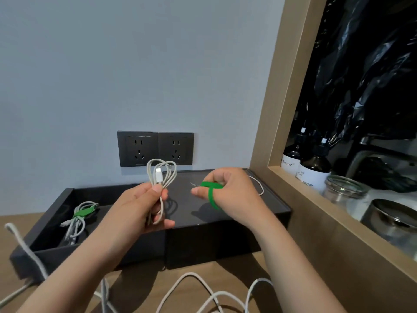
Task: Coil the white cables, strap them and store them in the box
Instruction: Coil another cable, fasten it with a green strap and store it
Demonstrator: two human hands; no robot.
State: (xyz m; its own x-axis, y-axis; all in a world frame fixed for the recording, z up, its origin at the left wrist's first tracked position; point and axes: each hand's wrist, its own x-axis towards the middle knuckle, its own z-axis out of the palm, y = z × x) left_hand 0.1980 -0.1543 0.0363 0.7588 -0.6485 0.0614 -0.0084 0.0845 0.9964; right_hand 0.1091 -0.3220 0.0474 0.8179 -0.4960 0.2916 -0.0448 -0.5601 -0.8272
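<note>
My left hand (144, 206) grips a coiled white cable (161, 175) upright over the black box (203, 240), its loops and a white plug sticking up above my thumb. To its right, my right hand (228, 190) pinches a green strap (211, 195) that curves down beside my fingers. Inside the box's left end lies another coiled white cable (76, 224) bound with a green strap (84, 212). A thin white cable (259, 186) lies at the box's far right, partly hidden behind my right hand.
Loose white cables (203, 292) sprawl on the wooden table in front of the box, and a thick white cord (27, 249) crosses its left corner. Two black wall sockets (155, 149) sit behind. A recessed shelf at right holds dark bottles (313, 168) and glass jars (345, 188).
</note>
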